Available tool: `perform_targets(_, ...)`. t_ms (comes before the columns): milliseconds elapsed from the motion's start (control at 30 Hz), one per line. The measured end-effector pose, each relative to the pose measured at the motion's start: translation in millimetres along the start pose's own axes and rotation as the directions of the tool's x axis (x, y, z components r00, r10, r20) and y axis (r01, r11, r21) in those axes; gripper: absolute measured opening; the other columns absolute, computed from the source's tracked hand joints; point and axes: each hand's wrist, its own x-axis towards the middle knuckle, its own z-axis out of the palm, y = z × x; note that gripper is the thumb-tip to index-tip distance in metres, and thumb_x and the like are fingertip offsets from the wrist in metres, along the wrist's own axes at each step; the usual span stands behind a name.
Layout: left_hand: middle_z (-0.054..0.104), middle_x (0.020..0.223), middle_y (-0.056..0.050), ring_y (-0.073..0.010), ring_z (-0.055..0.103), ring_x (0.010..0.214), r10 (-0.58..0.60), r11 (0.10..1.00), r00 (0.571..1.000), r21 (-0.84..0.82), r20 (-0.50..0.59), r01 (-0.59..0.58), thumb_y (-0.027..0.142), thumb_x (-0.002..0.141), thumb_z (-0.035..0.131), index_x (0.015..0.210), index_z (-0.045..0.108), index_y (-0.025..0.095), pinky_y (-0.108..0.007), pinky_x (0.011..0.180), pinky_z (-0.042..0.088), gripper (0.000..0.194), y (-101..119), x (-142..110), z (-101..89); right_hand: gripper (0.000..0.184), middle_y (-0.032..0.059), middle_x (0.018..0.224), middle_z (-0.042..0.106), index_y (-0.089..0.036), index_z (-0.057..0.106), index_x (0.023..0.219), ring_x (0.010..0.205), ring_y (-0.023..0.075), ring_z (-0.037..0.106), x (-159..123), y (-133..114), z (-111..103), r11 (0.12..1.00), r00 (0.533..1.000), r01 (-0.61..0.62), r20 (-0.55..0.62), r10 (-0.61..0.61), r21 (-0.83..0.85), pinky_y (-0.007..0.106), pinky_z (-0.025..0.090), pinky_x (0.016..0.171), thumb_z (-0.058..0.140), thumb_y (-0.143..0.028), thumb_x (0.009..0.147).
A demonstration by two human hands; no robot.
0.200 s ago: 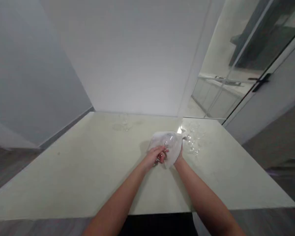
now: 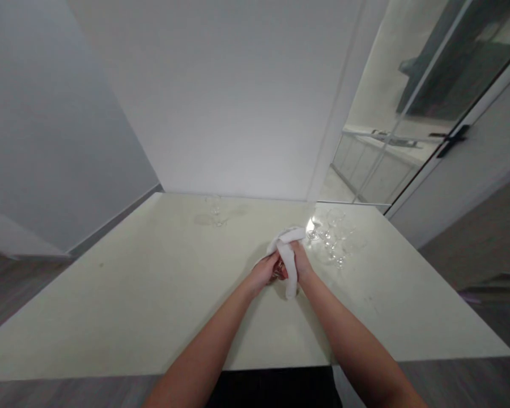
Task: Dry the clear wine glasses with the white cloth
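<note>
Over the middle of the table, my left hand (image 2: 262,272) is closed around the lower part of a clear wine glass (image 2: 279,271). Reddish patches show by its fingers, perhaps skin seen through the glass. A white cloth (image 2: 287,249) is folded over the glass and hides its bowl. From the other side, my right hand (image 2: 301,263) grips the cloth and presses it around the glass. One end of the cloth hangs down between my hands; some of the right fingers are covered by it.
Several clear stemmed glasses (image 2: 334,241) stand close together to the right of my hands. Another glass (image 2: 216,209) stands near the back edge of the pale table (image 2: 153,294). A white wall (image 2: 221,113) rises behind, with a glazed door at the right.
My right hand has folded the cloth over the glass, so the bowl that showed before is now covered. My left hand has stayed nearly in place.
</note>
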Motion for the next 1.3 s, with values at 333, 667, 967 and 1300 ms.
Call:
perform_targets(333,0.036,0.042,0.007,-0.0091,0.041,0.040,-0.033,0.991,0.993,0.136,0.113,0.017,0.074,0.077,0.047,0.072,0.063,0.012,-0.025,0.051,0.041,0.063,19.1,-6.2,-15.0,0.054,0.0026,0.054,0.060,-0.019,0.057,0.073,0.051,0.0186,0.058,4.3,-11.8,2.8,0.978,0.985,-0.173,0.012,0.172,0.115,0.032,0.051,0.052,0.041,-0.071,0.078)
perform_targets(667,0.051,0.051,0.003,-0.0081,0.044,0.047,0.122,0.842,0.985,0.512,0.125,-0.169,0.058,0.069,0.069,0.069,0.058,0.014,-0.021,0.048,0.028,0.045,40.1,-20.3,-52.9,0.041,0.0052,0.086,0.072,-0.016,0.067,0.093,0.083,0.0206,0.065,10.5,-18.3,-26.3,0.948,0.928,0.009,0.355,0.111,-0.319,0.031,0.051,0.076,0.076,-0.039,0.061)
perform_targets(967,0.068,0.084,-0.008,-0.0225,0.060,0.085,0.568,0.013,0.783,0.949,0.253,-0.315,0.062,0.082,0.055,0.089,0.067,0.018,-0.039,0.087,0.039,0.046,40.3,-26.5,-38.9,0.020,0.0034,0.079,0.067,-0.016,0.066,0.074,0.077,0.0157,0.057,12.6,-17.4,-25.7,0.812,0.936,0.184,0.350,0.027,-0.554,0.028,0.047,0.077,0.063,-0.036,0.070)
perform_targets(1300,0.068,0.068,-0.007,-0.0191,0.062,0.066,0.389,-0.225,0.861,0.940,0.328,-0.257,0.072,0.085,0.036,0.077,0.065,0.018,-0.035,0.075,0.038,0.061,33.4,-22.3,-49.5,0.027,0.0064,0.076,0.069,-0.015,0.069,0.072,0.074,0.0190,0.059,5.8,-18.0,-20.6,0.525,0.923,0.376,0.361,-0.135,-0.764,0.031,0.047,0.076,0.063,-0.042,0.072)
